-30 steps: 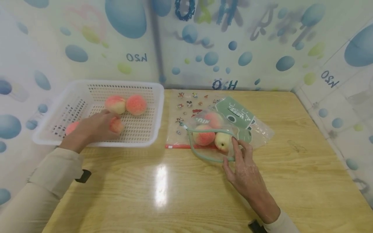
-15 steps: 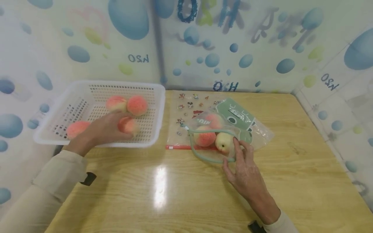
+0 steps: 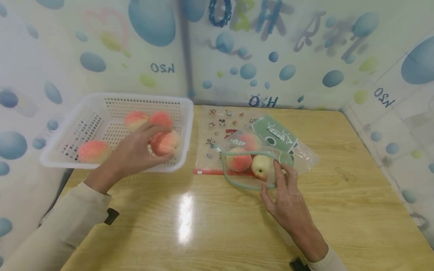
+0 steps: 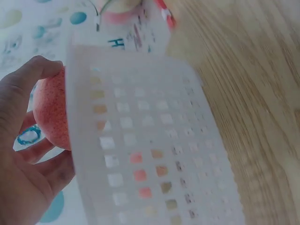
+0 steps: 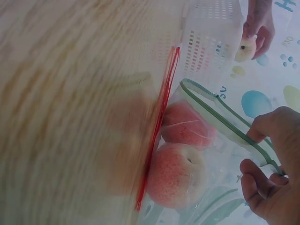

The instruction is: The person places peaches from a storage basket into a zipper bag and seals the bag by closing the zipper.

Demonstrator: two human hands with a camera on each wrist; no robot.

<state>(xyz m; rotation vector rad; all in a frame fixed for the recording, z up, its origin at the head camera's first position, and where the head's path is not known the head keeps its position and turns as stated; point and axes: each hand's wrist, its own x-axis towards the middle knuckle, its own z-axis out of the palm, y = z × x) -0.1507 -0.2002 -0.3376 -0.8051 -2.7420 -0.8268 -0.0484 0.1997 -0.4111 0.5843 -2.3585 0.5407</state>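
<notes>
My left hand (image 3: pixel 137 152) grips a pink peach (image 3: pixel 165 143) over the right part of the white basket (image 3: pixel 116 168). In the left wrist view, thumb and fingers curl round that peach (image 4: pixel 50 110) just above the basket's rim. My right hand (image 3: pixel 288 205) pinches the green-edged mouth of a clear zip bag (image 3: pixel 242 186), which is held open. Inside the bag lie a pale peach (image 3: pixel 261 167), a pink peach (image 3: pixel 239 162) and another behind them. The right wrist view shows thumb and fingertips on the bag's green zip edge (image 5: pixel 225 123).
Three other peaches lie in the basket, one at the near left (image 3: pixel 94 151) and two at the back. Under the filled bag are a printed zip bag (image 3: pixel 203 150) with a red slider strip and a green cartoon bag (image 3: pixel 274 131). A patterned wall (image 3: pixel 217 56) stands behind the table (image 3: pixel 217 226).
My left hand has lifted the peach from the near middle of the basket and carried it right, towards the basket's right rim. The right hand stays at the bag's mouth.
</notes>
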